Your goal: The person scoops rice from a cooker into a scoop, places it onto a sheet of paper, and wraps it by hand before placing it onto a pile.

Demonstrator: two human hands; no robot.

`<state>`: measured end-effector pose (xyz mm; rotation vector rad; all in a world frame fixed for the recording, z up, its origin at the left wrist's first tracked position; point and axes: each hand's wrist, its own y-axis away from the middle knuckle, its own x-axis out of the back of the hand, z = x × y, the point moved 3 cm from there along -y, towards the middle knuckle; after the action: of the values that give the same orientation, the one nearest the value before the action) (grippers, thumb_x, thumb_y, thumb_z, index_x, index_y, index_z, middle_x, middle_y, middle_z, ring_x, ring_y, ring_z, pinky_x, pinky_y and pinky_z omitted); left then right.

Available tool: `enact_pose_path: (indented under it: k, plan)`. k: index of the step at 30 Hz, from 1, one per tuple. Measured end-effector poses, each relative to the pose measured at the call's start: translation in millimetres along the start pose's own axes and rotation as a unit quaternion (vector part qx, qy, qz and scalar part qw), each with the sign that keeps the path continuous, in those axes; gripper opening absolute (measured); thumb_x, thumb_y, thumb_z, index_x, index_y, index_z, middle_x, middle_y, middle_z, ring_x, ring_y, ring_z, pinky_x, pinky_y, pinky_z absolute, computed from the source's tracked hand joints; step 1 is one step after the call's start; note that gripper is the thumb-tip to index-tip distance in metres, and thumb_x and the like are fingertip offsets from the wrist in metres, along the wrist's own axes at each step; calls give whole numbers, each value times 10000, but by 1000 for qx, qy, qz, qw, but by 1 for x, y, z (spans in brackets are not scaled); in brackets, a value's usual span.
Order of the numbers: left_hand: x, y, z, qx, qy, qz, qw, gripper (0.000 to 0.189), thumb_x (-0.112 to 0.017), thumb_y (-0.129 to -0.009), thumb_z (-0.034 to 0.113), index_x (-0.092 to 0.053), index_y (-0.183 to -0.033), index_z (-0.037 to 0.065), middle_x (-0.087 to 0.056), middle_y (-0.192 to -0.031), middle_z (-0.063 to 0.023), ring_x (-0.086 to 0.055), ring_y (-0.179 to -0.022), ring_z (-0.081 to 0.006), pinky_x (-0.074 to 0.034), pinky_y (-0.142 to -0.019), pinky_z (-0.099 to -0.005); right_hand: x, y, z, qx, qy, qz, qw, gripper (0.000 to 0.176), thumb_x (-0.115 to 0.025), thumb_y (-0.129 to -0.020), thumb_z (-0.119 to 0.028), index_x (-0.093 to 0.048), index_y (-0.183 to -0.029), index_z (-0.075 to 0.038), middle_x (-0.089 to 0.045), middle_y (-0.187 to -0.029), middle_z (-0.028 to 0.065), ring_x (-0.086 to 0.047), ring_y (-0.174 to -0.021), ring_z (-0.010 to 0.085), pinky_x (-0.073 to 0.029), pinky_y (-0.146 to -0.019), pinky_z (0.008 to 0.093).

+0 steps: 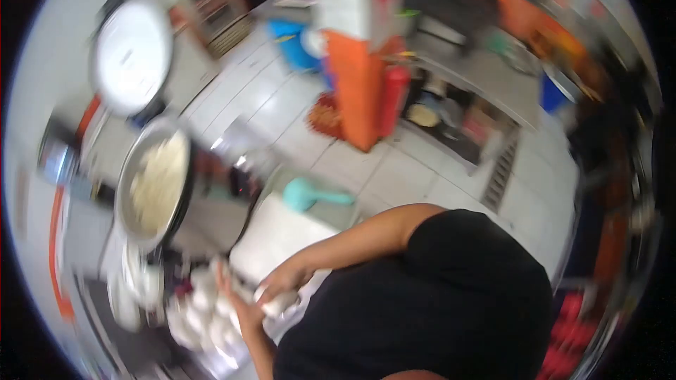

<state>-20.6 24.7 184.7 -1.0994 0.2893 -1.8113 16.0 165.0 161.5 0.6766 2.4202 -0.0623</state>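
My right hand [285, 281] is curled over a white rounded piece [279, 304], which looks like dough. Just to its left, my left hand [243, 304] has its fingers stretched out, close beside a pile of similar white rounded pieces [204, 320]. Motion blur hides the fine detail of the fingers. Beyond my right hand stands a bin of white powder [278, 236], and a teal scoop [310, 195] lies in it.
A large pot [125, 190] with pale, lumpy contents stands at the left, near a round white lid or basin [134, 56]. An orange and white pillar [355, 91] rises from the tiled floor. Metal shelving [486, 77] is at the upper right.
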Motion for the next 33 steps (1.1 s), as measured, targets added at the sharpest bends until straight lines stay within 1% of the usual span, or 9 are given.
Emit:
enact_pose_path:
  k: [4, 5, 9, 16, 21, 24, 27, 31, 33]
  plan:
    - [31, 27, -18, 65, -51, -100, 992, 720, -729, -710, 297, -444, -1353, 145, -289, -1471, -231, -275, -1344, -433, -242, -1073, -517, 19, -51, 32, 13, 262, 56, 963, 475, -563, -922, -413, -541, -1218, -41, -613, -1019, 82, -601, -849, 171, -501, -767, 315]
    - [40, 38, -25, 109, -40, -52, 992, 721, -751, -686, 180, -455, -1341, 123, -321, -1450, -218, -304, -1321, -420, -269, -1065, -493, -2, -51, 1, -61, 197, 115, 972, 386, -513, -930, -352, -580, -1213, -98, -614, -1005, 104, -607, -879, 200, -526, -572, 311]
    - [64, 130, -78, 446, 152, 153, 868, 530, -709, -814, 167, -489, -1283, 51, -538, -1245, -140, -528, -1115, -237, -427, -927, -340, 21, -129, 23, 67, -55, 339, 937, 336, -382, -1009, -374, -455, -1145, -76, -571, -1059, 73, -580, -939, 160, -487, -827, 341]
    - [146, 183, -90, 501, 413, 271, 711, 413, -643, -891, 220, -535, -1201, -30, -609, -1124, -101, -581, -1015, -163, -468, -875, -313, -27, -217, 61, 35, 272, 252, 928, 509, -510, -959, -295, -363, -1367, -29, -392, -1382, 182, -397, -1265, 293, -328, -1046, 389]
    - [244, 193, -153, 479, 29, 254, 840, 570, -773, -766, 318, -544, -1151, -35, -668, -985, -164, -634, -935, -228, -495, -778, -333, 79, -75, 10, 160, 650, 580, 463, 666, -727, -775, -254, -441, -1339, -47, -411, -1394, 177, -344, -1302, 366, -241, -1090, 479]
    - [277, 169, -185, 470, -143, 221, 843, 526, -759, -751, 397, -608, -1047, -11, -671, -958, -183, -631, -912, -302, -460, -794, -398, 112, 31, 8, -117, 549, 785, 263, 648, -698, -786, -210, -422, -1368, -135, -448, -1362, 177, -385, -1284, 339, -292, -1065, 484]
    - [276, 156, -220, 459, -300, 89, 832, 530, -696, -764, 494, -649, -1007, 26, -671, -933, -174, -614, -914, -341, -432, -809, -464, 169, 78, 61, -202, 534, 742, 351, 629, -653, -816, -200, -395, -1387, -147, -458, -1345, 212, -419, -1266, 341, -306, -1059, 481]
    - [279, 147, -230, 419, -436, 18, 796, 521, -605, -803, 538, -689, -963, 49, -642, -968, -166, -583, -947, -342, -423, -810, -498, 177, 72, 67, -245, 528, 749, 316, 605, -599, -845, -177, -366, -1401, -131, -475, -1317, 246, -456, -1238, 347, -351, -1018, 495]
    - [280, 151, -232, 428, -415, 36, 802, 461, -614, -821, 479, -676, -1002, 59, -623, -1021, -162, -569, -988, -345, -422, -833, -486, 215, 87, 87, 26, 621, 711, 329, 504, -559, -880, -143, -399, -1355, -90, -534, -1231, 262, -530, -1156, 349, -419, -926, 488]
